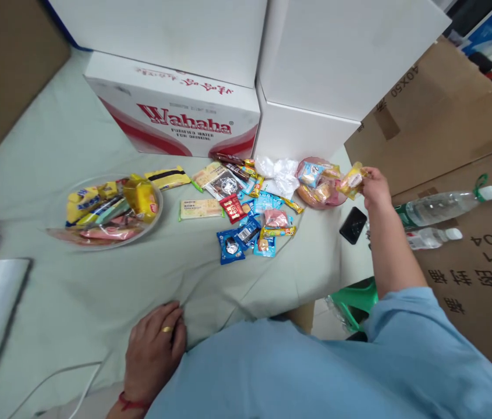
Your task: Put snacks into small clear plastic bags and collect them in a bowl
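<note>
1. Snack packet (351, 179), yellow and see-through: pinched at its near end in the right hand (375, 186), fingers closed on it, the rest sticking out left of the fingertips.
2. Step in hand, as I judge it: handling one packet right at the bowl's edge (whether it touches the rim, can't tell). Next move calls for a kept pinch and enough lift to clear the rim and the packets beside it.
3. Pink bowl (338, 199): just left of the right fingers, see-through, well filled. Holds a blue-and-white packet (310, 173) and wrapped yellowish snacks (322, 191).
4. Crumpled clear bag (281, 174): beyond that bowl, further left of the same fingers.
5. Loose snacks: well left of the right fingers, ahead of the left ones; red packet (233, 208), dark blue packet (230, 245), others overlapping.
6. White bowl (159, 201): farthest left from the right fingers, ahead of the left ones. Heaped with yellow, green and pink packets (lower ones hidden).
7. Left hand (154, 349): on the cloth at the near edge, fingers bent and together; palm hidden, so can't tell if anything's under it.
8. Phone (353, 225): just nearer the body than the right fingers. Bottle (442, 208): right of them.
</note>
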A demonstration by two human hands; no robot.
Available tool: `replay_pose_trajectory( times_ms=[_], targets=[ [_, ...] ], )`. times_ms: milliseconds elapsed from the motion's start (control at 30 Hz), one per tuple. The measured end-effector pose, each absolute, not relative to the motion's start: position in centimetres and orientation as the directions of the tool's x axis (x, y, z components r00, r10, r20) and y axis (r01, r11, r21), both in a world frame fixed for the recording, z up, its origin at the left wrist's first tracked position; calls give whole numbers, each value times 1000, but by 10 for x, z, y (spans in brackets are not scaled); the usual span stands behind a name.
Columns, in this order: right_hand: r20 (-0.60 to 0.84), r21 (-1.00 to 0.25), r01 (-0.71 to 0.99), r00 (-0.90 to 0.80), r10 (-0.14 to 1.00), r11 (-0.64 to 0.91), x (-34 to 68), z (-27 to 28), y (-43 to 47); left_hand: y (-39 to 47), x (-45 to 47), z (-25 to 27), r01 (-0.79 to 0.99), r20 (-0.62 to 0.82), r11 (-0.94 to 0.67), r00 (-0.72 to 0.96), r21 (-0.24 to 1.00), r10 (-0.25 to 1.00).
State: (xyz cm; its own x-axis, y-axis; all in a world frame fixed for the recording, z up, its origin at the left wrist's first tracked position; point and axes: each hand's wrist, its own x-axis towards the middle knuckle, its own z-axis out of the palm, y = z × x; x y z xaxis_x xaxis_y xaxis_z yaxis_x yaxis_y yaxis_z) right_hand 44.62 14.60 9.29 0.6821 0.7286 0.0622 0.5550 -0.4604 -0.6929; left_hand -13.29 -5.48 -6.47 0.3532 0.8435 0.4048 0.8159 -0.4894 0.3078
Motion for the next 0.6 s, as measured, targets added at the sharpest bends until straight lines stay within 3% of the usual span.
replay_pose_trajectory(
  times_ms=[100,200,300,433,500,600],
  targets=[
    [-77,-502,598,689,721,-625,474,84,171,-54,-132,-64,817,408,-495,360,296,839],
    [-78,-420,664,653,753,-619,471,69,180,-53,-131,-63,824,412,-485,349,292,842],
    [23,-309,756,613,790,-578,457,55,177,-53,-131,-63,827,419,-481,342,292,841],
    [238,73,846,500,833,-529,444,46,170,-52,-130,-63,828,441,-501,362,252,821],
    [205,165,830,499,842,-533,444,48,171,-52,-130,-63,828,446,-508,372,237,814],
    [52,202,816,544,838,-542,448,61,179,-53,-129,-63,831,452,-506,369,231,812]
  ],
)
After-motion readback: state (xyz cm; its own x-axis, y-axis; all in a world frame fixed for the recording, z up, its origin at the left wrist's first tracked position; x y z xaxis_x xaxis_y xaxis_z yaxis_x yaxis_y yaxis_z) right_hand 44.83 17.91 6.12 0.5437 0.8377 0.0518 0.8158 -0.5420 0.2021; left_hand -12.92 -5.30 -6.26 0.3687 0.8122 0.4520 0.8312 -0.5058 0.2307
